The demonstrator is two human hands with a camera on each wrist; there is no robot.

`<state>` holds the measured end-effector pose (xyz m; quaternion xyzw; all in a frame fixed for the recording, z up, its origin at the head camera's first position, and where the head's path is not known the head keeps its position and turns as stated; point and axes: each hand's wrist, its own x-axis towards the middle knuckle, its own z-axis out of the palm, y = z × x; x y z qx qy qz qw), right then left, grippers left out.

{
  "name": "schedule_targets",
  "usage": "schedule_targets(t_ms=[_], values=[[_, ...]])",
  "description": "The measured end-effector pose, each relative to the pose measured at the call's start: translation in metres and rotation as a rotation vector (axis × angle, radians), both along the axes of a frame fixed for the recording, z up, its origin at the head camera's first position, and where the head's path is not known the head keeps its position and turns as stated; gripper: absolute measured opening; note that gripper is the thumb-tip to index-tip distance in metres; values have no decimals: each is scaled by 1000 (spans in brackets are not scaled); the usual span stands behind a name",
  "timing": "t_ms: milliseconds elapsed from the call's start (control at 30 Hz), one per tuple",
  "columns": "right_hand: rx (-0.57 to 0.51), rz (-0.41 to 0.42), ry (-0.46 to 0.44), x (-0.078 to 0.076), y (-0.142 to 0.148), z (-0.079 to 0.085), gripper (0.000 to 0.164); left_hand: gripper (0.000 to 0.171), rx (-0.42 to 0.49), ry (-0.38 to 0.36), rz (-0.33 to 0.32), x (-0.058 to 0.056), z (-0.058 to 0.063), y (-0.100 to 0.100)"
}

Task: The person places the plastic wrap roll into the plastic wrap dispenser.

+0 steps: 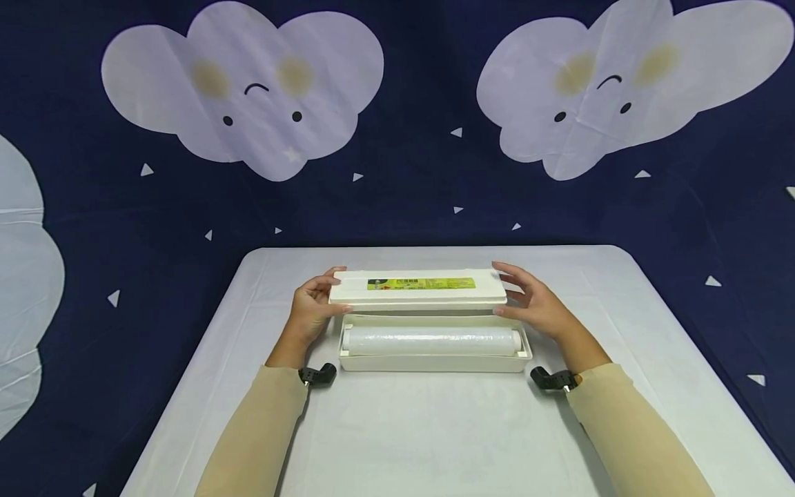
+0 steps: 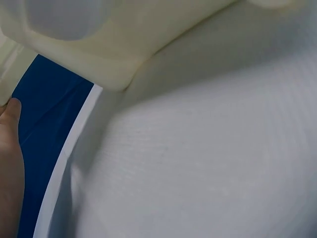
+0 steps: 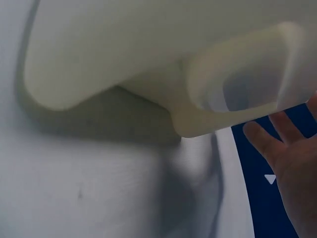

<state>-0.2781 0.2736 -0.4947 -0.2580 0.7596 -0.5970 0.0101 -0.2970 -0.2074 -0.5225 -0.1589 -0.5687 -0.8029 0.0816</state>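
I'm seeing the left hand and right hand gripping opposite ends of the white lid, mid-frame, thumbs at its lower corners. Just below it in the picture, the open box is holding a pale, shiny roll. I'm judging the lid light, stiff and rather slippery, probably smooth plastic; its short ends are offering the surest hold.

The lid was white, its label yellow-green; the backdrop was navy, patterned with white clouds and triangles.
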Motion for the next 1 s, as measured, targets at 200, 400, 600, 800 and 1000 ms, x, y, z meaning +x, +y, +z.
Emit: schedule_targets(t_ms=[200,400,600,800,1000], values=[[22,-21,-25,0,-3,3,92,59,35,7,-18,1,2,1],[39,-23,-60,1,-5,6,91,60,57,21,-28,2,2,2],[6,-6,-5,1,-5,5,82,58,41,25,-43,4,4,0],[3,12,81,6,0,3,71,61,-51,58,-80,9,12,-4],[58,3,136,15,5,4,66,58,-227,79,-111,17,19,-8]])
